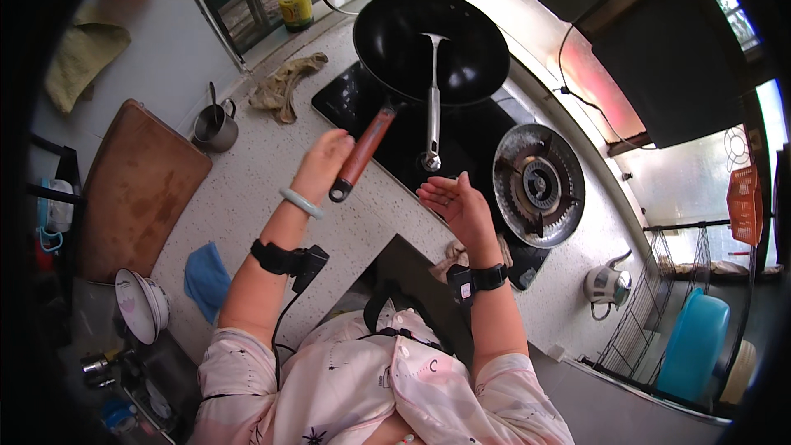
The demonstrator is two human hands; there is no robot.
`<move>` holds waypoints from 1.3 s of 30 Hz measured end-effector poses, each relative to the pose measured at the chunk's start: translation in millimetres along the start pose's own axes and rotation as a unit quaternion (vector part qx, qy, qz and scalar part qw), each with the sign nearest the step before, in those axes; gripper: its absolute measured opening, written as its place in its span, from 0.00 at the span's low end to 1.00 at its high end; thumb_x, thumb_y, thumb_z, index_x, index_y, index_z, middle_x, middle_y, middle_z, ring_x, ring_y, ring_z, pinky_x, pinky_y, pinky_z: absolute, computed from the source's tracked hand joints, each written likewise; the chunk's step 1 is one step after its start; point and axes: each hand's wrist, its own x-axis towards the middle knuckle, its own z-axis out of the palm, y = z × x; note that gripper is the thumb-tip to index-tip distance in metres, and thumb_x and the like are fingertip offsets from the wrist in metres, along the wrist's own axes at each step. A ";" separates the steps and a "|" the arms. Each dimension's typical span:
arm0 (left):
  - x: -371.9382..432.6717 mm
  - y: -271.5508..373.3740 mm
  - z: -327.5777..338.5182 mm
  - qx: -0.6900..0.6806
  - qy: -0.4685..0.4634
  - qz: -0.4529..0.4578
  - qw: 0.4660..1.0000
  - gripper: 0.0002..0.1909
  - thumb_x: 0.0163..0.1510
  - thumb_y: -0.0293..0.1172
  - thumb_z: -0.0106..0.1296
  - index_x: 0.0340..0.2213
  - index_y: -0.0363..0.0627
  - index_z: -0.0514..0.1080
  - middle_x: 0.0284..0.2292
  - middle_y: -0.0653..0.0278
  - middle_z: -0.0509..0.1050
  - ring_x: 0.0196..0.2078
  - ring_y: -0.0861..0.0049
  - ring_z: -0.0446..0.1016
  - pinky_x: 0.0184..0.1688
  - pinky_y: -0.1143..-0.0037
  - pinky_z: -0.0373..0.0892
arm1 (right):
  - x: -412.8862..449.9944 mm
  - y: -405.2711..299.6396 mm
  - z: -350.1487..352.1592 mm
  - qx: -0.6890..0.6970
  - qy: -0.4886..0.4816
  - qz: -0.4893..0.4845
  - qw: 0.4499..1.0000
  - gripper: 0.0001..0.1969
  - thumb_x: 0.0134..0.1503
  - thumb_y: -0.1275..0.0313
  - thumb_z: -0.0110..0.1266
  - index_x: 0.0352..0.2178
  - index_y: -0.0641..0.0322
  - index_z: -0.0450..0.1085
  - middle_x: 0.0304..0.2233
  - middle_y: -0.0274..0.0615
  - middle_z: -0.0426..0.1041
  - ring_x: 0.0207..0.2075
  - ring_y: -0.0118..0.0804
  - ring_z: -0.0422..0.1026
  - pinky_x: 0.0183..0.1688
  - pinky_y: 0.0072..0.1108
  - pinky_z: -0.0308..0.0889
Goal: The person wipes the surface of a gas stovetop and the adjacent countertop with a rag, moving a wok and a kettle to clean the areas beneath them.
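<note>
A black wok (395, 43) sits on the far burner of the black gas hob (454, 130), its wooden handle (366, 154) pointing toward me. Just left of that handle is my left hand (324, 154), fingers slightly curled; whether they touch the wood I cannot tell. A metal wok turner (434, 99) rests in the wok, its blade inside and its handle reaching out over the near rim. My right hand (460, 207) is below the turner's handle end, palm turned up and inward, holding nothing. To its right lies the bare near burner (539, 185).
Left on the speckled countertop (266, 167) are a metal mug (216, 130), a cutting board (142, 191), a blue cloth (207, 278), a crumpled rag (287, 86) and stacked bowls (139, 306). A small metal pot (605, 287) and a wire rack (642, 315) stand right. A sauce bottle (295, 3) stands behind.
</note>
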 end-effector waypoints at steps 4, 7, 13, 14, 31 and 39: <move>-27.6 10.7 -3.5 0.067 0.127 0.115 0.983 0.17 0.56 0.28 0.45 0.46 0.37 0.62 0.37 0.60 0.70 0.38 0.79 0.69 0.38 0.80 0.67 | -42.6 -18.4 -18.9 -0.029 0.032 -0.065 0.997 0.29 0.61 0.55 0.33 0.41 0.79 0.63 0.40 0.57 0.69 0.45 0.49 0.69 0.50 0.32 0.64; -59.1 26.1 15.5 0.113 0.200 0.231 0.945 0.15 0.53 0.24 0.47 0.44 0.39 0.65 0.36 0.60 0.70 0.37 0.79 0.69 0.36 0.79 0.67 | -71.2 -24.5 -36.0 -0.020 0.048 -0.094 0.994 0.28 0.62 0.56 0.32 0.42 0.79 0.63 0.39 0.57 0.69 0.45 0.49 0.69 0.50 0.32 0.64; -107.1 18.3 109.5 0.154 0.014 0.222 0.963 0.13 0.47 0.21 0.52 0.37 0.44 0.73 0.33 0.68 0.71 0.34 0.82 0.69 0.36 0.82 0.65 | -127.1 -34.5 -51.3 -0.021 0.076 -0.170 0.982 0.30 0.62 0.55 0.29 0.44 0.79 0.62 0.42 0.57 0.68 0.47 0.50 0.67 0.52 0.33 0.61; -114.7 13.2 125.7 0.132 -0.037 0.180 0.974 0.12 0.46 0.23 0.53 0.36 0.44 0.73 0.33 0.67 0.71 0.33 0.82 0.69 0.36 0.82 0.65 | -133.4 -35.2 -46.8 -0.019 0.077 -0.186 0.979 0.30 0.62 0.55 0.29 0.44 0.79 0.62 0.43 0.57 0.68 0.48 0.50 0.66 0.53 0.33 0.60; -175.4 15.7 239.8 -0.052 -0.273 0.004 0.961 0.06 0.43 0.22 0.57 0.27 0.37 0.74 0.28 0.67 0.67 0.30 0.83 0.67 0.35 0.81 0.64 | -213.6 -33.7 -24.5 -0.001 0.059 -0.309 0.949 0.30 0.61 0.54 0.31 0.45 0.78 0.61 0.44 0.57 0.67 0.49 0.49 0.65 0.54 0.32 0.58; -159.3 39.3 192.1 0.188 -0.190 0.321 0.908 0.04 0.37 0.23 0.58 0.19 0.42 0.73 0.21 0.67 0.68 0.26 0.77 0.67 0.31 0.78 0.63 | -255.7 -7.9 -20.8 -0.154 0.184 -0.299 0.924 0.24 0.61 0.60 0.37 0.50 0.71 0.58 0.44 0.51 0.68 0.45 0.39 0.69 0.49 0.25 0.63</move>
